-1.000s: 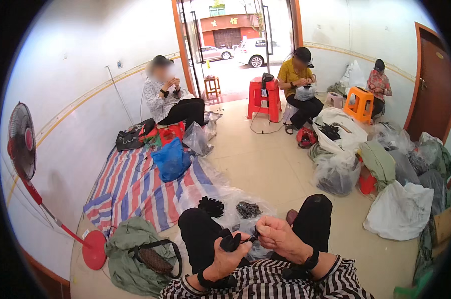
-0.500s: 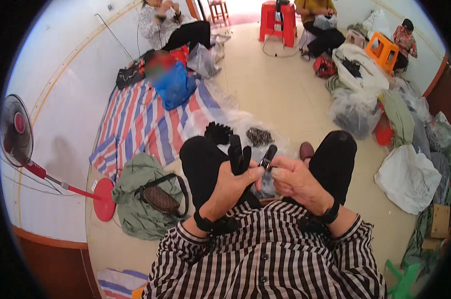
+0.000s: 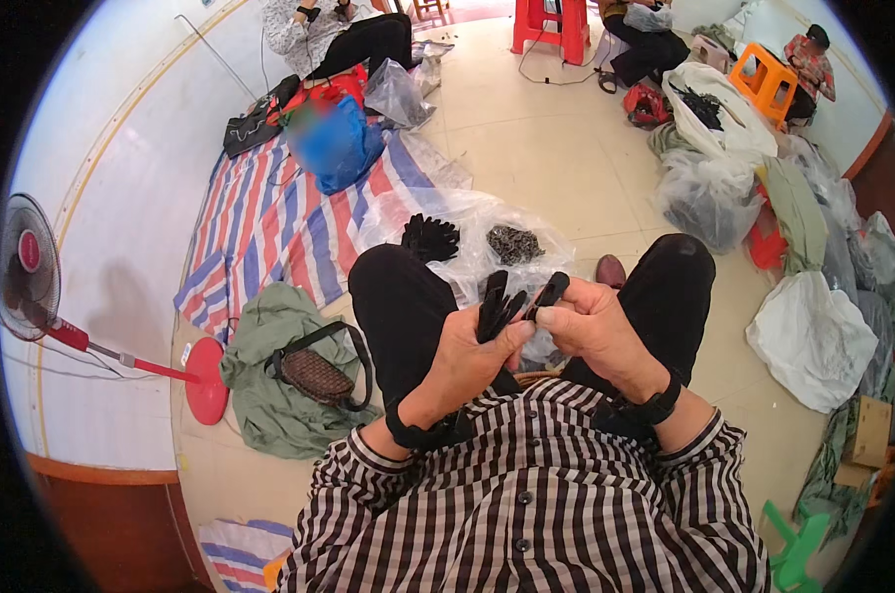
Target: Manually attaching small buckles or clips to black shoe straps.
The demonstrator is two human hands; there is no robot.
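Note:
Several slim black clip-like pieces [image 3: 495,304] stick up from my left hand [image 3: 464,358], whose fingers are closed round them. My right hand [image 3: 603,331] pinches one black clip [image 3: 554,288] between thumb and fingers, its far end tilted up and to the right. Both thumbs almost meet above my lap, and the fingertips partly hide the clip's lower end. Beyond my knees, a pile of similar black pieces [image 3: 429,237] lies on a clear plastic sheet [image 3: 477,206]. To its right is a heap of small dark metallic parts [image 3: 514,244], too small to make out.
On the left are a red-based fan [image 3: 206,381], a green cloth with a brown bag [image 3: 317,379], and a striped sheet [image 3: 269,222] bearing a blue bag [image 3: 339,153]. Plastic bags [image 3: 709,203] and a white sack [image 3: 813,341] line the right. Other people sit farther off.
The clip has come away from between both hands and is now tilted in my right fingers. The pieces in my left hand lean farther right. The whole view has shifted slightly.

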